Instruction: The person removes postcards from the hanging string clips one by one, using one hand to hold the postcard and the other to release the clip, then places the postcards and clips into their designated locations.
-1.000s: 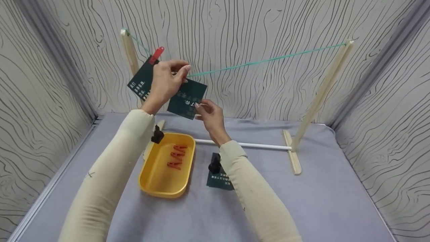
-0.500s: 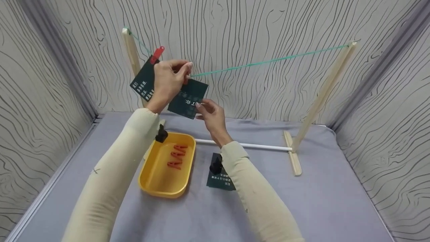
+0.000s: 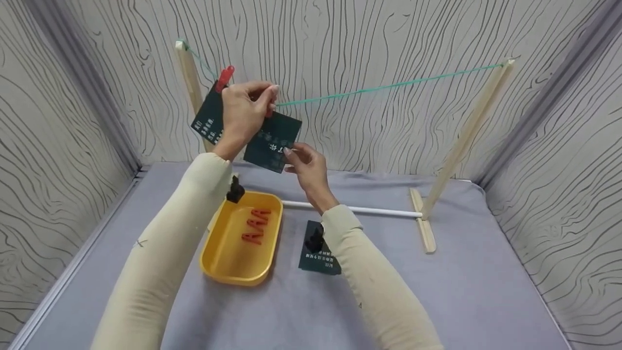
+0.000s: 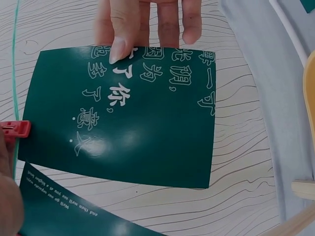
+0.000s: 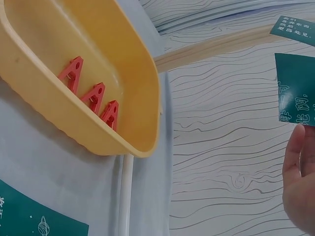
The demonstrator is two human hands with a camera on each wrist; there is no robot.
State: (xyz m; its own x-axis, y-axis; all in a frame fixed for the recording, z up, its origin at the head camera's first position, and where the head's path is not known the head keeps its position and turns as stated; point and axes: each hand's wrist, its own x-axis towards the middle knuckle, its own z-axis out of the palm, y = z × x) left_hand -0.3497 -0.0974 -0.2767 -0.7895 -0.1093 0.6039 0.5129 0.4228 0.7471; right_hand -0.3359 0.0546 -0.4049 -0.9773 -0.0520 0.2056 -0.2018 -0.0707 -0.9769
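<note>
My left hand (image 3: pixel 243 114) pinches a red clothespin (image 4: pixel 18 129) at the green string (image 3: pixel 388 86). In the left wrist view, the clothespin's tip sits over a corner of a dark green card (image 4: pixel 162 132) printed with white characters. My right hand (image 3: pixel 311 170) pinches the same card by its edge, thumb on the printed face. To the left, another green card (image 3: pixel 206 114) hangs from the string under a red clothespin (image 3: pixel 225 78), partly hidden behind my left hand. Several red clothespins (image 3: pixel 252 237) lie in a yellow tray (image 3: pixel 238 280) below.
Wooden posts (image 3: pixel 466 136) carry the string at both ends, with a white rod (image 3: pixel 379 211) low between them. Green cards (image 3: pixel 318 265) lie on the grey cloth (image 3: pixel 461 291) beneath my right forearm. A wood-patterned wall (image 3: pixel 340 43) stands behind.
My left hand has shifted slightly up and to the right, and more of its red clothespin shows. The held card moves a little with it; my right hand keeps its grip.
</note>
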